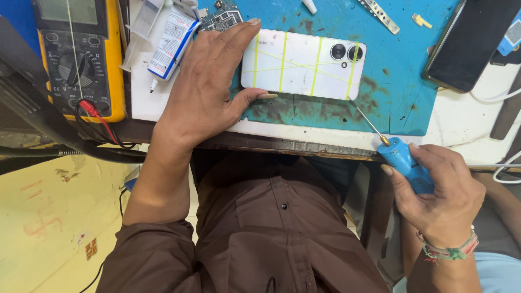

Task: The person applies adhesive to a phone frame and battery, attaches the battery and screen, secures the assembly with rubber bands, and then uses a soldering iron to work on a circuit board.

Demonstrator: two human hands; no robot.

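Fingers of our left hand [203, 87] spread against the white, yellow-taped smartphone [304, 64], bracing it face-down on the blue mat [401, 81] at upper centre of the worktop. Our right hand [442, 187] clenched the blue-handled screwdriver [404, 160], tip angled toward its corner.

A glossy white plastic phone [304, 64] lies on a scuffed, stained blue rubbery mat [401, 81]; the screwdriver [399, 154] has a smooth blue plastic handle.
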